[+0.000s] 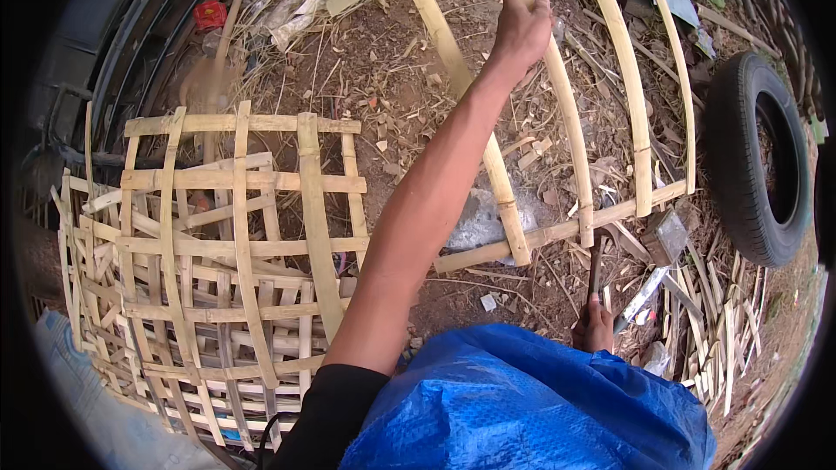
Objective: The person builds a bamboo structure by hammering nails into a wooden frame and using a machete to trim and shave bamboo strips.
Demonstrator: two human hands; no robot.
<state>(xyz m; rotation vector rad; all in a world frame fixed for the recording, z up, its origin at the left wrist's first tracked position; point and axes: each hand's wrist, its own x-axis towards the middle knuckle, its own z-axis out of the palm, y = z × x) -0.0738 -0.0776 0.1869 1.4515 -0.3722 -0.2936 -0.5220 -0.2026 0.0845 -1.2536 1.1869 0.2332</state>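
Observation:
Stretched far forward, my left hand point(522, 30) is closed around a pale bamboo slat point(570, 113) near its far end. This slat is one of several set side by side across a bamboo crosspiece point(557, 233), in an open frame on the ground. Close to my body, my right hand point(596, 326) grips a dark, slim-shafted tool point(595, 270), upright in view. Its upper end meets the near end of the same slat at the crosspiece; its exact kind cannot be made out. A blue plastic sheet point(522, 392) covers my lap.
At the left lies a stack of woven bamboo lattices point(244, 252). A black tyre point(762, 157) stands at the right, with split bamboo strips point(718, 331) heaped below it. A greyish block point(666, 235) sits beside the crosspiece. Chips and straw litter the dirt point(374, 78).

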